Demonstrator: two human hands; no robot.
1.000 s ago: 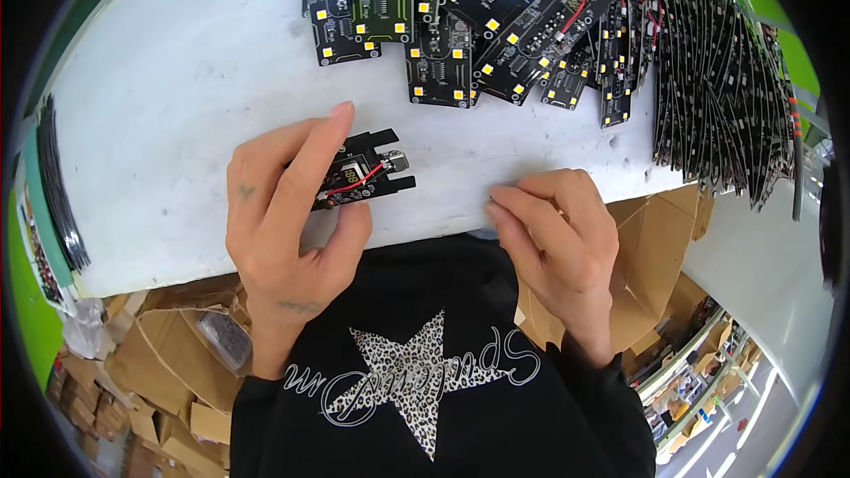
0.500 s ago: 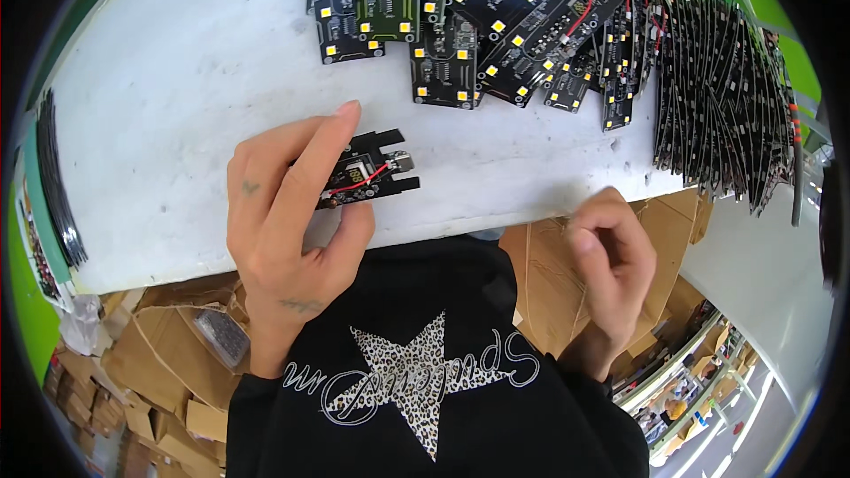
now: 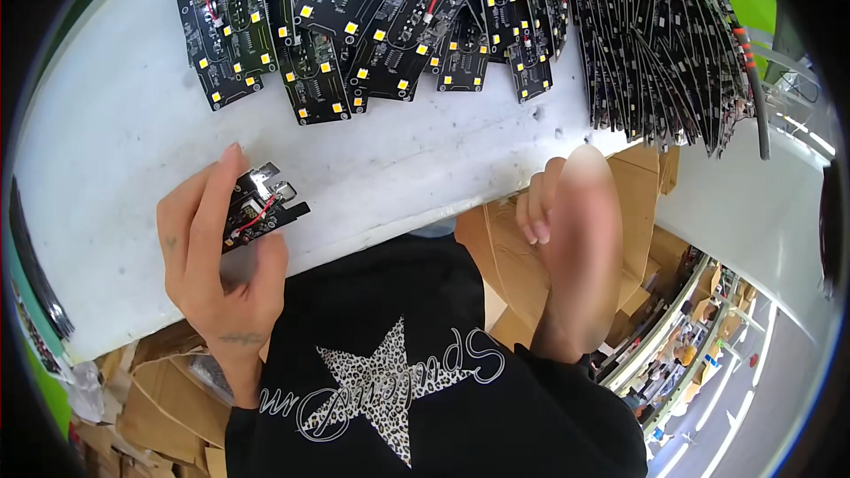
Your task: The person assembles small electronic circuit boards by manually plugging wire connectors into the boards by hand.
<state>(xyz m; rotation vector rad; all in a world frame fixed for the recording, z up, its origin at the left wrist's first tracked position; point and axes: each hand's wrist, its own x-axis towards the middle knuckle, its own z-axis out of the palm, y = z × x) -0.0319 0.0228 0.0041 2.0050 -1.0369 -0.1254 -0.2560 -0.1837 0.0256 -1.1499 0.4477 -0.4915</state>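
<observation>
My left hand (image 3: 221, 283) grips a small black circuit board (image 3: 252, 212) by its long sides, thumb on the near edge and fingers on the far one. A red wire, a small display and a metal connector show on the board, and its notched end points right. It is over the white table (image 3: 390, 155); whether it touches the top I cannot tell. My right hand (image 3: 580, 239) is raised off the table's near edge at the right, some fingers curled. Its thumb side is smeared, so I cannot make out whether it holds anything.
Loose circuit boards (image 3: 319, 80) with yellow-white LEDs overlap along the table's far side. At the far right stands a dense row of upright boards (image 3: 655, 62). Dark thin strips (image 3: 37, 257) lie at the left edge. Cardboard boxes (image 3: 168, 398) sit below the near edge.
The view has swung, so the table and piles sit further left in it. My left hand still holds the board, now tilted differently. My right hand has lifted and turned.
</observation>
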